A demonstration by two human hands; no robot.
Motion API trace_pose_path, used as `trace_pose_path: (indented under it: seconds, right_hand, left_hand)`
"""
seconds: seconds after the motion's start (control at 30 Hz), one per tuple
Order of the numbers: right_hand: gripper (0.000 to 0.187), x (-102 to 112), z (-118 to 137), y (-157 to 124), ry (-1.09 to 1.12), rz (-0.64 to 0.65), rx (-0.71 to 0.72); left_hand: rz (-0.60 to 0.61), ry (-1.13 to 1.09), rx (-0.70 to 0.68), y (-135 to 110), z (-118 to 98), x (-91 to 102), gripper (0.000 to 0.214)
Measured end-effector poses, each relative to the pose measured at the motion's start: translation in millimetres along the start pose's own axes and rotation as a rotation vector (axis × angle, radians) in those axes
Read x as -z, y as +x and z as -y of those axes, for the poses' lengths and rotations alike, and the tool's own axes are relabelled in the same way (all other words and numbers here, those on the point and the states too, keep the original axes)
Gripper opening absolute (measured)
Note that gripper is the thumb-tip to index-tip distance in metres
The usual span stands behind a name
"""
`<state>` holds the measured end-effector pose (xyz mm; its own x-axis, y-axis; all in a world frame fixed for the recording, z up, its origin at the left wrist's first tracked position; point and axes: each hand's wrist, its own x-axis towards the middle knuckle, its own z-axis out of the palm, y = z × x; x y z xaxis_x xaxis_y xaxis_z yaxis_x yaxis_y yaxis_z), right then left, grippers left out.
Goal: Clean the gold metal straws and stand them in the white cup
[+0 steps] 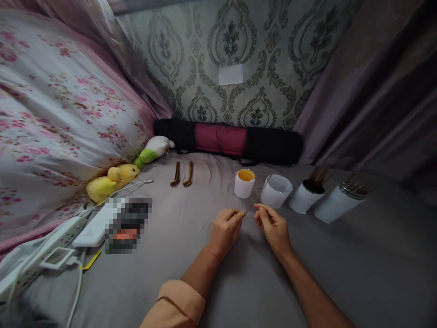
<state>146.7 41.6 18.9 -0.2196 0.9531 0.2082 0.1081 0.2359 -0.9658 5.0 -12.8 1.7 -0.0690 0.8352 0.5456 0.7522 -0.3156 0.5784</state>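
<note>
My left hand [225,230] is closed, its thumb and forefinger pinching a thin brown stick [249,210] that slants up to the right. My right hand [273,228] is just beside it, fingers curled and fingertips pressed together; whatever they hold is too small to make out. Beyond the hands stand a white-wrapped cup with a yellow inside [244,187] and a wider white cup [276,193]. Further right, a white container [302,200] and a taller, tilted-looking white container [336,207] hold many thin brown sticks.
Two bent, gold-brown bundles [175,175] lie on the grey sheet. A black and maroon long bag [221,139] rests along the wall. At left are a yellow plush duck [112,182], a green-and-white plush [153,150], a white power bank [99,228] and a power strip [61,239] with cables.
</note>
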Motion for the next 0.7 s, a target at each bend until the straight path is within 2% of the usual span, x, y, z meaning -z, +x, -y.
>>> trace_pose_path:
  seconds: [0.3,0.7]
  right_hand:
    - [0.032,-0.1,0.5,-1.3,0.083,0.028,-0.007]
    - [0.031,-0.7,0.0,-0.7,0.127,0.045,-0.079]
  left_hand:
    - [0.100,0.174,-0.109,0.3,-1.9,-1.1,0.032]
    - [0.121,0.100,-0.047,-0.4,-1.1,-2.5,0.030]
